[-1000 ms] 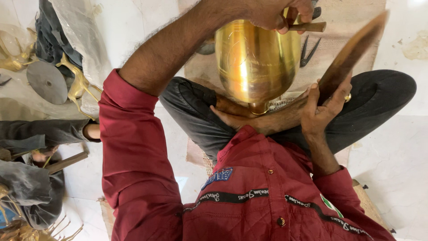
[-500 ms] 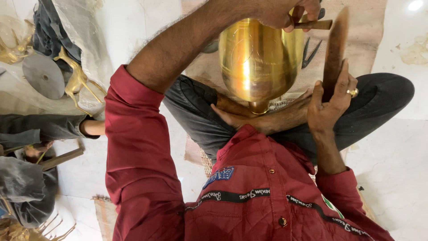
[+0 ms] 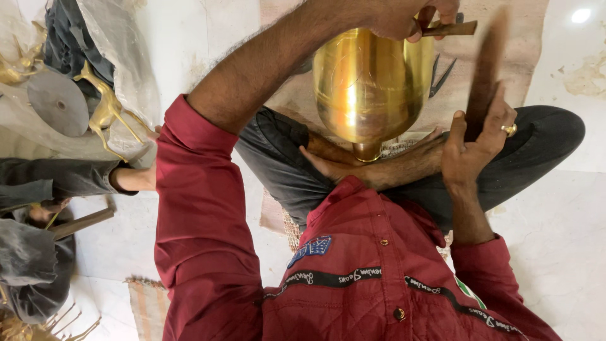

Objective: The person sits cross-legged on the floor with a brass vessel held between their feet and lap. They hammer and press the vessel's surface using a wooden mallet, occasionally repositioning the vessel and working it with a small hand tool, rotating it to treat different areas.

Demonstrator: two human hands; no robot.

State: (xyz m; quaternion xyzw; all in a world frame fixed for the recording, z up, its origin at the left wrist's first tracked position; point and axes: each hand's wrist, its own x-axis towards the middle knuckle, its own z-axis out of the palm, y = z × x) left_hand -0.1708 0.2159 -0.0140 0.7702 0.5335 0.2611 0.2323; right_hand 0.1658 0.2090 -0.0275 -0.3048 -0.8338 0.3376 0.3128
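In the lap, narrow end braced on a bare foot: brass vessel. Left hand clamped on a small chisel at the far rim; right hand closed round a blurred wooden mallet. Seemingly mid-chasing; next calls for a square strike on a steady vessel.

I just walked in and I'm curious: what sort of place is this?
Probably a small brassware workshop, worked on the floor. A seated person steadies a polished brass vessel between the feet, gripping a wooden stick in one hand, and brass deer figurines lie nearby.
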